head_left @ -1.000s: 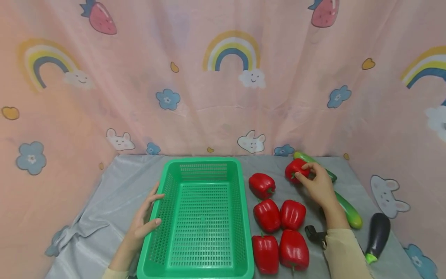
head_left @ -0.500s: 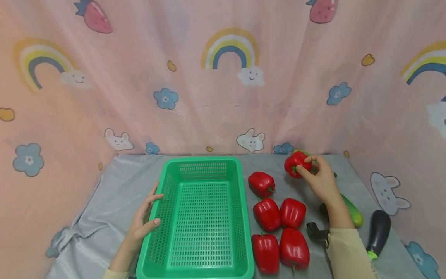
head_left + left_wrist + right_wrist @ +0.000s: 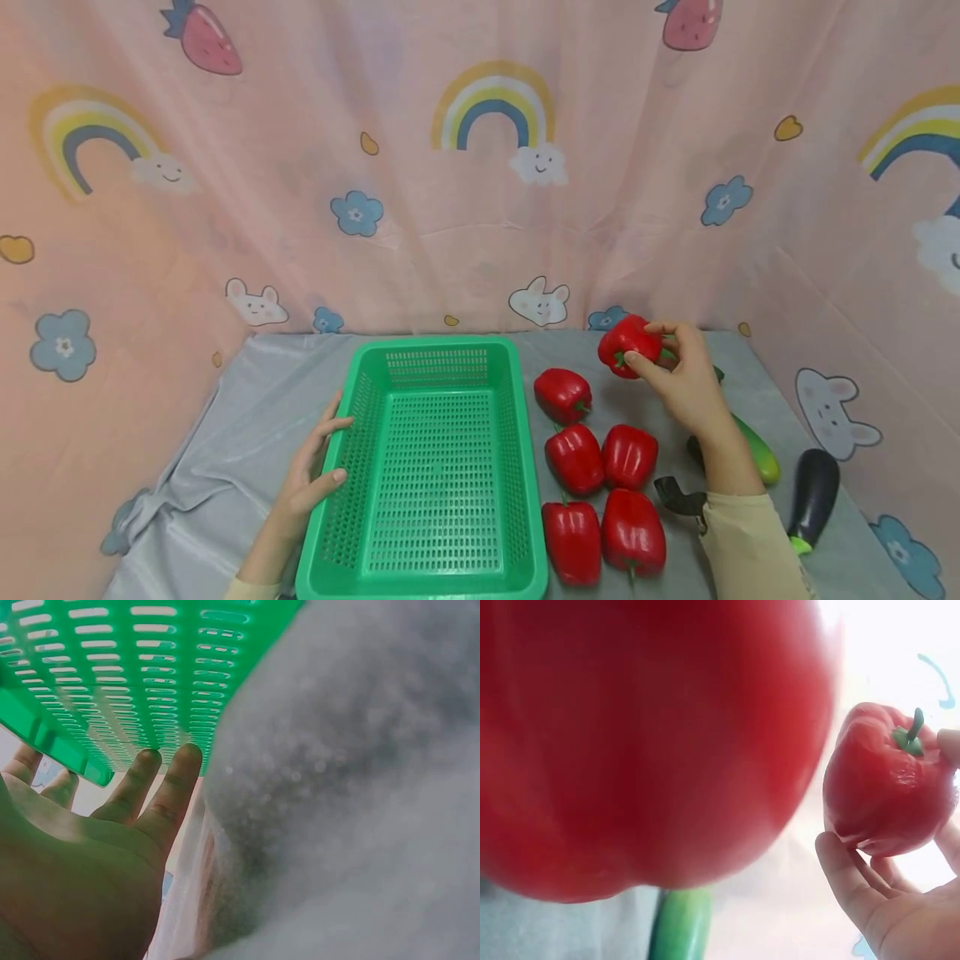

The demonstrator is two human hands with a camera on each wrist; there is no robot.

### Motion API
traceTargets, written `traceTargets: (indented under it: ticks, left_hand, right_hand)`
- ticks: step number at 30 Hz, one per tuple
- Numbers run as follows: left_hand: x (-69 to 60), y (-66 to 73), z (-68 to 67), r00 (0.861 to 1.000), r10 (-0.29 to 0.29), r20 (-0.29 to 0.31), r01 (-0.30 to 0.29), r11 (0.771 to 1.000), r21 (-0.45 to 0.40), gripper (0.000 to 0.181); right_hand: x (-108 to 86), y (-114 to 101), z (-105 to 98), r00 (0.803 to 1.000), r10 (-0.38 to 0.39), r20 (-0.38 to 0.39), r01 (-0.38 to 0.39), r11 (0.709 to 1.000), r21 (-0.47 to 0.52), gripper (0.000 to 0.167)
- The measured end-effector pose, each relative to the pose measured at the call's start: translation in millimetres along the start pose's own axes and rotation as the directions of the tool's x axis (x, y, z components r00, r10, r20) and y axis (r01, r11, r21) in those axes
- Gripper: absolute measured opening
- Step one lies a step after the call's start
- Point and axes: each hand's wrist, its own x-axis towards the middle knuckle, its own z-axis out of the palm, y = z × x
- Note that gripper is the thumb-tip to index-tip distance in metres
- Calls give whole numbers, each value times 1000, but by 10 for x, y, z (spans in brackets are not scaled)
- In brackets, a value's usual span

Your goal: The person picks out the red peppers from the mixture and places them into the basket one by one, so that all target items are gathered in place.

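Observation:
My right hand [image 3: 686, 379] pinches a red bell pepper [image 3: 628, 343] between thumb and fingers, off the cloth near the back right. In the right wrist view the held bell pepper [image 3: 885, 787] shows its green stem, while another, very close red pepper [image 3: 645, 742] fills the upper left. My left hand [image 3: 306, 483] rests along the left side of a green plastic basket [image 3: 435, 483], which has nothing in it. Its fingers are extended, and in the left wrist view the fingertips [image 3: 187, 754] lie against the slotted basket wall [image 3: 150, 675].
Several red bell peppers [image 3: 630, 457] lie right of the basket. A green zucchini [image 3: 757, 450] is partly behind my right forearm; another is mostly hidden by the hand. An eggplant [image 3: 813, 492] lies at far right. Grey cloth [image 3: 255, 400] covers the table, before a pink patterned curtain [image 3: 420, 258].
My right hand has lifted the red bell pepper off the cloth and carried it slightly left, turning it a little. The left hand and basket have stayed put.

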Motion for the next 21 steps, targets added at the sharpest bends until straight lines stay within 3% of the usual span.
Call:
traceTargets:
  ticks: [7, 21]
  left_hand:
    - [-3, 10, 0, 1000, 12, -2, -12, 1000, 10, 64]
    - [-30, 6, -8, 1000, 14, 10, -15, 999, 32, 67]
  right_hand:
    - [-8, -139, 25, 999, -36, 19, 37, 998, -50, 69]
    - [69, -480, 141, 993, -103, 57, 106, 993, -46, 74]
